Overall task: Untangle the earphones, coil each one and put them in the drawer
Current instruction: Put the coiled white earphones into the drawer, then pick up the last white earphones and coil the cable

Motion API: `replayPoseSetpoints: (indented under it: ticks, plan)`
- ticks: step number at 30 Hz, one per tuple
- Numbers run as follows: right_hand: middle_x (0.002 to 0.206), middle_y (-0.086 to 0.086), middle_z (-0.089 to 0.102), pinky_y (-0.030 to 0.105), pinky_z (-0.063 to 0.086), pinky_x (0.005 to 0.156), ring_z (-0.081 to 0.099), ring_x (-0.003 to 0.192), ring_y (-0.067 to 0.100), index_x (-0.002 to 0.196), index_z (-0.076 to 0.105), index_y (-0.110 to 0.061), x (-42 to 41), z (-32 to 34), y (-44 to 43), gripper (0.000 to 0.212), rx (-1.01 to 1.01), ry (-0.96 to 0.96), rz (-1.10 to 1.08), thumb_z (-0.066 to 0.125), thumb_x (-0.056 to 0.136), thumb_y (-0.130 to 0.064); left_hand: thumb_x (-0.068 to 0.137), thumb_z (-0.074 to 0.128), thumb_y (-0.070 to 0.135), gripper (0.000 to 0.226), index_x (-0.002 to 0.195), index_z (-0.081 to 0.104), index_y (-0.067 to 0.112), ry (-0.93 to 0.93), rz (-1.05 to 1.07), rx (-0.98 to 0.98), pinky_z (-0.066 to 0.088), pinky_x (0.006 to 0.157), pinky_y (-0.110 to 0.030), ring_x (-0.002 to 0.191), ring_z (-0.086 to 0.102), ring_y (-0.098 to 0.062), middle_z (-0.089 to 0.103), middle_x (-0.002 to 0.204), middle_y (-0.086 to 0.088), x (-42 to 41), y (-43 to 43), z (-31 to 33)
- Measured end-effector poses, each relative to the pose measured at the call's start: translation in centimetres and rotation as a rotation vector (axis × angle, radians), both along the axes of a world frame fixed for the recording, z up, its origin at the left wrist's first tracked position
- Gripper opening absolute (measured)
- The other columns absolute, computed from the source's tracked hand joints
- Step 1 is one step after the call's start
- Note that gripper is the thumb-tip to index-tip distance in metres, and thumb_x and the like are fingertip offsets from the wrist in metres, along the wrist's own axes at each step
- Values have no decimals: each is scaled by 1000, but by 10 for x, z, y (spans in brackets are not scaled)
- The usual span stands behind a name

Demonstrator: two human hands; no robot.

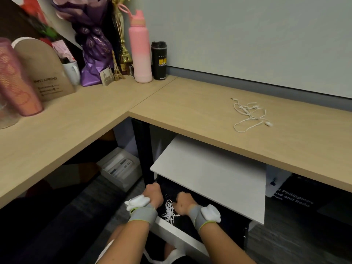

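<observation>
nearest, the open drawer [181, 239] under the table [190, 103] holds one coiled earphone [169, 210], a white bundle lying between the two hands. the left grip [153, 193] is curled at the drawer's left side, and the right grip [183, 201] is curled just beside the coil. i cannot tell whether either is clamped on anything. farther off, the second earphone [249, 115] lies loose and uncoiled on the table. judging by this, about half is done: that one is left to coil and stow.
</observation>
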State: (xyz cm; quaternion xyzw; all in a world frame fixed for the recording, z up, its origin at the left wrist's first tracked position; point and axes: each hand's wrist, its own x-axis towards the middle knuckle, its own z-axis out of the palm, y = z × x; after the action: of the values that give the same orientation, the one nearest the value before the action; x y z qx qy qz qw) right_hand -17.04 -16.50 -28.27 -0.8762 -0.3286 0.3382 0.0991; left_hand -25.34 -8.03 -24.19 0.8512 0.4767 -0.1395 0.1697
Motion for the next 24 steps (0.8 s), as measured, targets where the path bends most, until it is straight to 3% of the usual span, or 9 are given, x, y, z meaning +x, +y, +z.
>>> replayPoseSetpoints:
  ticks: [2,5,10,13,15,19,20,22,24]
  plan:
    - [113,23,64,32,50,84,62,109,34,109,62,5,2,19,6,37,-23,0,78,51,91,-26,88,54,10,33,119,60,3,-40,-17,-15,51,91,-35,115,61,-29,62,124,-17,9,6,16]
    - [91,14,62,30,49,61,66,87,27,102,63,-2,2,52,5,32,-45,103,185,48,95,-29,88,56,17,36,121,60,1,-90,-73,-37,50,92,-34,115,60,-30,62,125,-17,22,14,54]
    - [100,6,58,28,47,61,58,72,15,109,58,-10,17,116,-8,25,-6,334,188,47,97,-30,91,51,28,31,93,73,5,-264,-202,-209,46,57,-22,77,68,-18,75,99,-5,53,17,125]
    - [90,5,63,27,47,58,60,69,14,85,59,-17,45,163,-24,16,119,268,150,48,96,-22,90,56,27,26,83,74,9,-477,-258,-212,47,63,-25,83,68,-21,75,95,-9,86,8,164]
    - [86,7,63,24,47,58,60,65,16,92,59,-14,66,189,-31,13,174,210,122,46,95,-16,88,57,23,22,83,75,11,-592,-242,-121,52,76,-29,91,67,-24,74,96,-11,105,4,185]
    - [63,4,66,17,44,41,60,46,12,82,62,-8,131,231,-60,17,248,-25,-59,49,92,-14,92,49,21,28,106,71,10,-657,-299,14,47,97,-35,114,59,-29,67,117,-13,152,-20,197]
    - [67,7,68,18,47,44,63,52,15,82,64,-6,148,238,-66,18,270,-152,-121,50,90,-13,93,47,18,30,113,68,11,-634,-359,19,44,101,-35,118,56,-29,63,125,-12,160,-29,195]
    - [105,17,68,31,55,74,66,93,29,103,67,-3,180,241,-78,26,282,-472,-225,48,87,-12,95,42,14,36,128,57,11,-566,-542,31,37,107,-34,128,47,-28,51,138,-12,175,-46,187]
    - [139,14,46,41,44,102,47,126,34,129,55,-13,197,232,-85,41,206,-590,-243,46,89,-12,98,38,15,42,140,43,13,-491,-702,89,31,111,-37,135,37,-29,39,147,-10,183,-60,174]
